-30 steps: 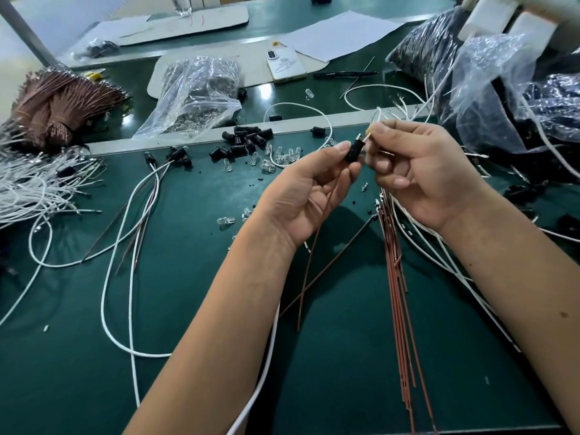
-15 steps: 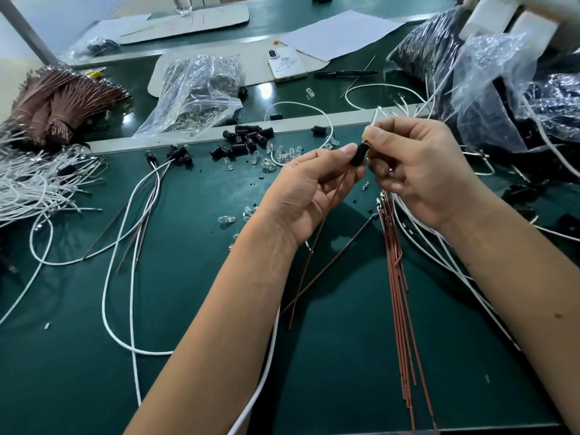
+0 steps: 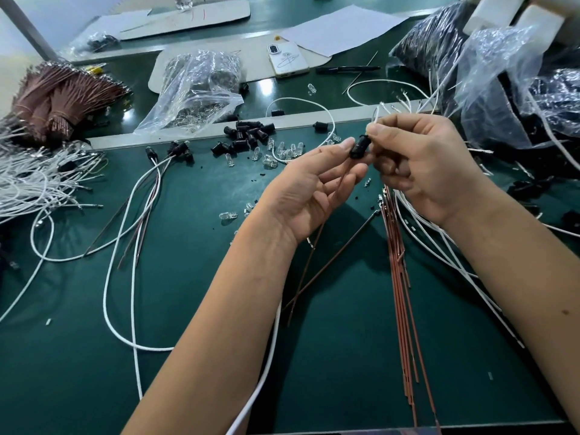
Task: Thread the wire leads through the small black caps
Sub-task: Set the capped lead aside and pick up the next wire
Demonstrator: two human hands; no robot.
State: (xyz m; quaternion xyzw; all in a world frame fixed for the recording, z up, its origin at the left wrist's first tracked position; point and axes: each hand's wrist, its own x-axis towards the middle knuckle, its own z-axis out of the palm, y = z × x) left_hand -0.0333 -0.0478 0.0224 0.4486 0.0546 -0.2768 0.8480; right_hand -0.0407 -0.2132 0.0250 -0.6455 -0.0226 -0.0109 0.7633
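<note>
Both hands meet just right of the frame's center. Our left hand (image 3: pixel 317 186) pinches a small black cap (image 3: pixel 358 148) between thumb and forefinger, other fingers loosely curled, while our right hand (image 3: pixel 430 164) pinches the cap's upper end, fingers curled in, with a white lead (image 3: pixel 376 116) poking up past its fingertips. A thin brown lead (image 3: pixel 309 262) seems to trail down from under our left palm, though we can't tell if it runs into the cap. So we'd guess this cap is mid-threading, not seated yet.

Nearest us, along the lower right, lies a bundle of reddish-brown wires (image 3: pixel 401 309), too overlapped to count properly, maybe seven or eight. One long white wire (image 3: pixel 266 365) curves under our left forearm.

Center left, finished work from the look of it: roughly three or four capped leads (image 3: pixel 179 150) lying fanned out together. Just past them, upper center, a pile of loose caps (image 3: pixel 248 136), around fifteen, plus a scatter of about a dozen clear bulbs (image 3: pixel 282 152). Plenty left to do, then.

Far left there's a heap of white wires (image 3: pixel 34 183) and behind it one brown wire bundle (image 3: pixel 59 98). Further back: one clear bag of parts (image 3: pixel 201 89), one phone (image 3: pixel 287 59), one pen (image 3: pixel 346 69), one sheet of paper (image 3: pixel 342 28), and bags of black parts (image 3: pixel 533 89) in the upper right, two or three at least.
</note>
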